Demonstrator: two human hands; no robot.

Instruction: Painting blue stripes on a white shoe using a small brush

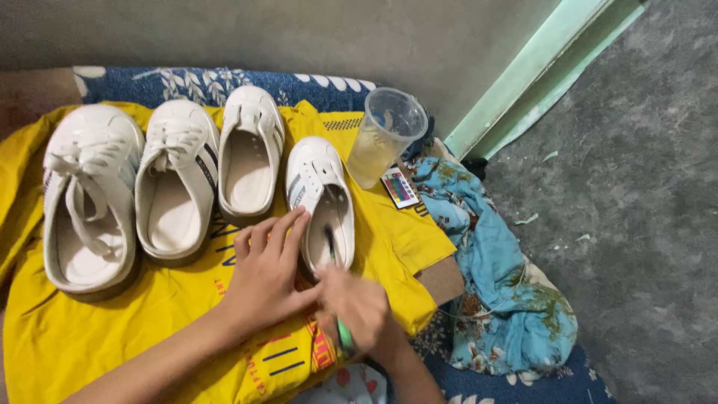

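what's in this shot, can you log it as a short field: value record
surface: yellow cloth spread over a blue patterned cover
shoes: four white slip-on shoes in a row, toes away from the camera
left hand: left hand rests at the heel of the rightmost shoe
right hand: right hand, blurred, holds a green-handled brush reaching into that shoe
cup: clear plastic cup, pale liquid inside
nearby: small remote with coloured buttons, blue floral cloth
floor: grey concrete floor
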